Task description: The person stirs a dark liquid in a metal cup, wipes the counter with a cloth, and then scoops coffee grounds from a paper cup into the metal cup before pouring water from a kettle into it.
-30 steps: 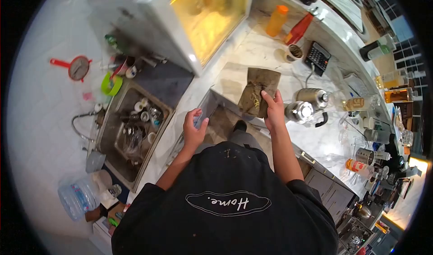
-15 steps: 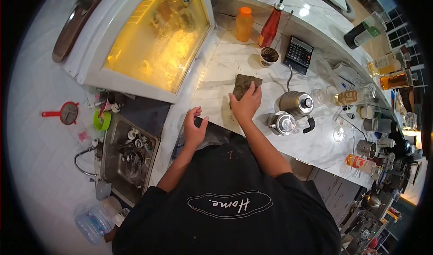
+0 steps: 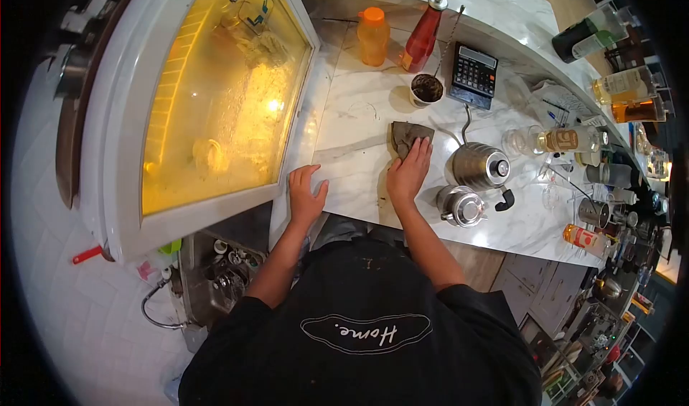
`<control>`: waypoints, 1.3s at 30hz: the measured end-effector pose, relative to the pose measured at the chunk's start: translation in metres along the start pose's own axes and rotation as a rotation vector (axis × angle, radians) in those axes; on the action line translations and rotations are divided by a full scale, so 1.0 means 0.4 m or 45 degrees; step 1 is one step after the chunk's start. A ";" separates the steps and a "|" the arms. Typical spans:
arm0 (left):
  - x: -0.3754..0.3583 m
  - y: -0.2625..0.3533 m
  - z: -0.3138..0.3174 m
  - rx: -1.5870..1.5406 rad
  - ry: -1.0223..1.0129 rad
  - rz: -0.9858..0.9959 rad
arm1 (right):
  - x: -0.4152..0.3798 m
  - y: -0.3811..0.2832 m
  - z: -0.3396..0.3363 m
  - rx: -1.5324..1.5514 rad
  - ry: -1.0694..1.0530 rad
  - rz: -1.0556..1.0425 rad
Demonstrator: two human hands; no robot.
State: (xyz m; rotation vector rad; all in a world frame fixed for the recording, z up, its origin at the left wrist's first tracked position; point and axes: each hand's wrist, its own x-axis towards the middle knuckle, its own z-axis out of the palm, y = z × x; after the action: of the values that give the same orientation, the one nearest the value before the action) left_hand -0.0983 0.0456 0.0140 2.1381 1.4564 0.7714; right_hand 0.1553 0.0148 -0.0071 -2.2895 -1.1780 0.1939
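Observation:
My right hand (image 3: 410, 175) lies over a grey-brown cloth (image 3: 410, 131), fingers on it, pressing it against the marble counter (image 3: 344, 169). Part of the cloth is hidden beneath the fingers. Faint brown smears show on the counter left of that hand. My left hand (image 3: 307, 196) is open at the counter's front edge, fingertips on or just above the surface, holding nothing. Beyond the cloth stands a paper cup (image 3: 426, 91) with dark stuff inside. To the right of my right hand are a gooseneck kettle (image 3: 479, 167) and a small metal pot (image 3: 461, 206).
A glass-fronted display case (image 3: 222, 104) stands at left, above a sink (image 3: 197, 284). At the back are an orange bottle (image 3: 373, 38), a red bottle (image 3: 422, 36) and a calculator (image 3: 474, 74). Several bottles and glasses line the right, including a clear bottle (image 3: 563, 140).
My right hand has slid the cloth to the right, nearer the kettle. My left hand has moved forward onto the counter edge. The camera view has shifted, with the display case looming larger.

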 end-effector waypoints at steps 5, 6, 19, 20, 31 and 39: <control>-0.010 -0.071 0.019 0.199 -0.040 0.132 | 0.052 -0.016 0.036 0.027 -0.092 -0.117; -0.006 -0.066 0.022 0.220 -0.043 0.136 | 0.068 -0.021 0.043 0.019 -0.095 -0.150; -0.010 -0.059 0.022 0.221 0.000 0.072 | 0.187 -0.097 0.111 0.205 -0.341 -0.633; -0.012 -0.058 0.022 0.223 0.001 0.068 | 0.182 -0.094 0.105 0.215 -0.380 -0.675; -0.011 -0.056 0.023 0.260 0.041 0.093 | -0.147 0.023 -0.063 0.480 -0.739 -0.793; -0.016 -0.057 0.032 0.289 0.056 0.100 | -0.304 0.099 -0.177 0.938 -0.928 -0.307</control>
State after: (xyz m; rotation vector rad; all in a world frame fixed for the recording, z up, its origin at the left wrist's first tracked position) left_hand -0.1077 0.0468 -0.0112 2.3729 1.5559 0.7140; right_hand 0.1355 -0.1280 0.0166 -1.4259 -1.3870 1.2197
